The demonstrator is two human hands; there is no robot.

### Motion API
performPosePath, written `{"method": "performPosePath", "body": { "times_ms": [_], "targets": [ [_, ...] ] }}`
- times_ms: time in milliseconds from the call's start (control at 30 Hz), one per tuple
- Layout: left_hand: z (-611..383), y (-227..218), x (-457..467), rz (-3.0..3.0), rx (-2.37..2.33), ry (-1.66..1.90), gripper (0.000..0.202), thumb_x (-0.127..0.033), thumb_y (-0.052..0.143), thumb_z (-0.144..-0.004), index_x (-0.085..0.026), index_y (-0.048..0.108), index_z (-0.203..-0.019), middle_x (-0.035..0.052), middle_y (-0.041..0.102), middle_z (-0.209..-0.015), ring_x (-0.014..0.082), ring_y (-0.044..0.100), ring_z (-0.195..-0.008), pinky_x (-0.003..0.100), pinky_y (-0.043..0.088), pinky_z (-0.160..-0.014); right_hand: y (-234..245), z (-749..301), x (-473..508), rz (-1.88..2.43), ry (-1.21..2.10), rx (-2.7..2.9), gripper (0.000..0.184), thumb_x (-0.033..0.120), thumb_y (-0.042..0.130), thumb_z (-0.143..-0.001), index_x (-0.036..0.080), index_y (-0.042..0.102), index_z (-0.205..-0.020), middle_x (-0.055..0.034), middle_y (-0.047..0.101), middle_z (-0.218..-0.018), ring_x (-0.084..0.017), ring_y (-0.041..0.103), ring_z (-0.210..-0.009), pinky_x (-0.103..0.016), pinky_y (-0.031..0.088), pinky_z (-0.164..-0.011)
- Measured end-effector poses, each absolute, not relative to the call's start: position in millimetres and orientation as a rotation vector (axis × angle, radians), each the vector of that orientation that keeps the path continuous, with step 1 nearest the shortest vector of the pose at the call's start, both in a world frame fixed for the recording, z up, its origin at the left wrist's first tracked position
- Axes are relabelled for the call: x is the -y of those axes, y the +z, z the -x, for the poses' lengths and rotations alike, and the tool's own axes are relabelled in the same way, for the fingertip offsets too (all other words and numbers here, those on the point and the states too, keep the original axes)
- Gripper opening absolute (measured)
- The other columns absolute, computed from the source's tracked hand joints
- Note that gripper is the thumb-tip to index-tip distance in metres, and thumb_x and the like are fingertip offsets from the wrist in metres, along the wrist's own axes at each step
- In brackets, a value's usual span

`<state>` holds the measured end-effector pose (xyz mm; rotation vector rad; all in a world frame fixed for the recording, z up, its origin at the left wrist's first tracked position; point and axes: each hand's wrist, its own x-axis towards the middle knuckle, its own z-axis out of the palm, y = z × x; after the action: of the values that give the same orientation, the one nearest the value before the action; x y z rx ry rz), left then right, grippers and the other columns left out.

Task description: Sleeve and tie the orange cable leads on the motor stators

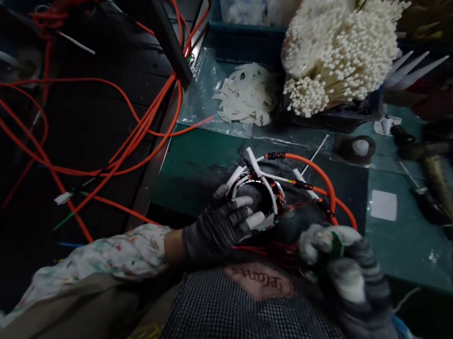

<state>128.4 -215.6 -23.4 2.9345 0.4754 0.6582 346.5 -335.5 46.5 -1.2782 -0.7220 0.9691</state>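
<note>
A ring-shaped motor stator (279, 197) with copper windings lies on the bench close to my body. White sleeves (253, 161) stick up from its rim. Orange cables (330, 181) with black sleeved joints loop off it to the right. My left hand (221, 224), in a grey glove with white fingertips, grips the stator's near left rim, fingers over its opening. To the right of the stator, my right hand (347, 267), gloved too and smeared by motion, is closed around a small dark green thing (336, 246) whose kind I cannot make out.
Orange cables (144, 137) hang in loops left of the bench. Behind the stator lie a pile of white cut pieces (248, 94) and a bundle of white-tipped sticks (352, 51). Dark-handled tools (433, 206) and a white square (384, 205) are at right.
</note>
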Motion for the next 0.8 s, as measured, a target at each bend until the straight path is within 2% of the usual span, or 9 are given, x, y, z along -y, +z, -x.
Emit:
{"method": "performPosePath", "body": {
  "times_ms": [100,167,267,400,500,567,600,700,800],
  "targets": [
    [-130.3,-17.3,220.7,-2.9,-0.605,0.804,0.028,-0.029,0.059,-0.108,-0.022,0.072,-0.131,0.0017,0.079,-0.113,0.0214,0.064,-0.121,0.043,0.01,-0.14,27.9,-332.5,306.0,1.27,0.753,1.018,0.014,0.032,0.077,-0.099,0.031,0.072,-0.112,0.0015,0.071,-0.091,-0.016,0.071,-0.077,-0.03,0.063,-0.071],
    [-126.3,-19.4,221.7,-2.875,-0.63,0.898,0.023,-0.028,0.065,-0.104,-0.026,0.073,-0.125,0.0022,0.076,-0.108,0.0218,0.065,-0.114,0.043,0.029,-0.132,15.9,-327.1,292.6,1.328,0.565,1.33,0.023,0.026,0.074,-0.101,0.028,0.07,-0.123,-0.0011,0.074,-0.101,-0.018,0.072,-0.085,-0.032,0.063,-0.078],
    [-112.8,-23.6,211.2,-2.769,-0.355,0.921,0.021,-0.018,0.068,-0.099,-0.028,0.071,-0.117,0.0022,0.075,-0.106,0.0217,0.067,-0.106,0.04,0.055,-0.103,4.1,-320.5,279.6,1.467,0.238,1.809,0.021,0.019,0.067,-0.103,0.02,0.073,-0.122,-0.0073,0.078,-0.105,-0.021,0.072,-0.088,-0.031,0.059,-0.073],
    [-91.1,-16.3,178.6,-2.533,-0.037,0.84,0.022,-0.026,0.071,-0.1,-0.024,0.069,-0.123,0.0018,0.079,-0.108,0.0196,0.074,-0.106,0.034,0.064,-0.093,4.2,-312.7,273.3,1.61,-0.106,2.147,0.022,0.012,0.065,-0.101,0.015,0.079,-0.119,-0.0104,0.081,-0.103,-0.023,0.07,-0.09,-0.032,0.057,-0.074],
    [-86.1,-12.9,150.8,-2.161,-0.213,0.951,0.027,-0.025,0.063,-0.105,-0.021,0.065,-0.132,0.0038,0.078,-0.105,0.0171,0.076,-0.102,0.03,0.066,-0.089,8.0,-310.0,274.2,1.623,-0.131,2.185,0.02,0.018,0.067,-0.103,0.013,0.081,-0.117,-0.012,0.081,-0.103,-0.025,0.069,-0.093,-0.036,0.057,-0.083],
    [-92.7,-18.0,134.1,-1.999,-0.486,0.965,0.037,-0.034,0.061,-0.108,-0.023,0.062,-0.143,0.0094,0.075,-0.124,0.0208,0.075,-0.116,0.036,0.066,-0.097,8.9,-309.8,275.5,1.616,-0.148,2.152,0.019,0.02,0.066,-0.105,0.013,0.082,-0.113,-0.0116,0.081,-0.097,-0.025,0.067,-0.09,-0.036,0.056,-0.082],
    [-98.4,-22.5,127.1,-1.959,-0.55,0.898,0.049,-0.043,0.068,-0.104,-0.025,0.06,-0.149,0.0129,0.071,-0.138,0.0263,0.071,-0.128,0.043,0.065,-0.104,9.0,-310.3,276.1,1.608,-0.161,2.144,0.02,0.02,0.066,-0.105,0.012,0.082,-0.113,-0.0111,0.08,-0.094,-0.024,0.067,-0.087,-0.035,0.055,-0.08],
    [-117.5,-38.6,116.8,-1.964,-0.359,0.52,0.101,-0.064,0.09,-0.081,-0.028,0.046,-0.164,0.0169,0.053,-0.163,0.0406,0.053,-0.152,0.062,0.054,-0.12,9.2,-313.7,278.2,1.593,-0.195,2.181,0.022,0.014,0.063,-0.104,0.013,0.081,-0.117,-0.0097,0.079,-0.091,-0.024,0.066,-0.083,-0.035,0.052,-0.073],
    [-126.6,-49.7,125.3,-1.917,-0.218,0.403,0.105,-0.063,0.08,-0.091,-0.038,0.021,-0.174,0.0126,0.045,-0.171,0.0386,0.047,-0.158,0.068,0.048,-0.124,9.6,-317.5,282.9,1.577,-0.119,2.196,0.022,0.018,0.062,-0.106,0.015,0.082,-0.113,-0.0091,0.078,-0.088,-0.024,0.066,-0.081,-0.035,0.051,-0.071]
  ]
}}
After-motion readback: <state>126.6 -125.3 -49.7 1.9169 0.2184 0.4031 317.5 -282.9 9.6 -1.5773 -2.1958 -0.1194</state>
